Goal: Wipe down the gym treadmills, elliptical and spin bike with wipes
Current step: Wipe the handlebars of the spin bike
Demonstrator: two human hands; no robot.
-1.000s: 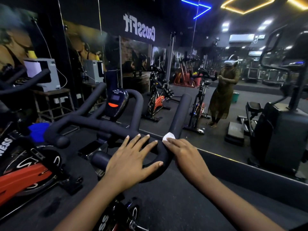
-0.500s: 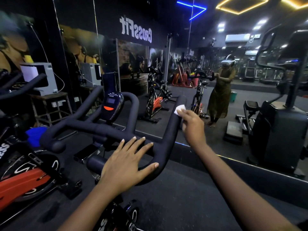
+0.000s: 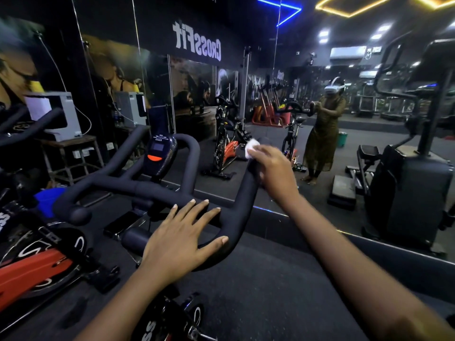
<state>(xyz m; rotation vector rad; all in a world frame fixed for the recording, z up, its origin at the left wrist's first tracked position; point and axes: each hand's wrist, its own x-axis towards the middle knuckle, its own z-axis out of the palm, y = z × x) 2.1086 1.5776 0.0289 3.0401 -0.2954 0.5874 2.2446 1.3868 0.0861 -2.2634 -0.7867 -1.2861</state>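
Observation:
The spin bike's black handlebar [image 3: 138,187] fills the middle of the view, with a small console [image 3: 160,156] at its centre. My left hand [image 3: 182,232] rests flat with straight fingers on the near right bend of the bar. My right hand [image 3: 273,168] grips the top end of the right horn and holds a small white wipe [image 3: 251,146] against it. The wipe shows only past my fingertips. The bike's frame and flywheel [image 3: 170,323] show low in the view between my arms.
A wall mirror [image 3: 332,193] stands just ahead and reflects me and other bikes. A red and black spin bike [image 3: 37,264] is close on the left. A black elliptical [image 3: 408,183] stands at the right. A phone [image 3: 121,223] lies under the handlebar.
My right hand slid the wipe from the near bend up the right horn to its top end. My left hand stayed flat on the bend.

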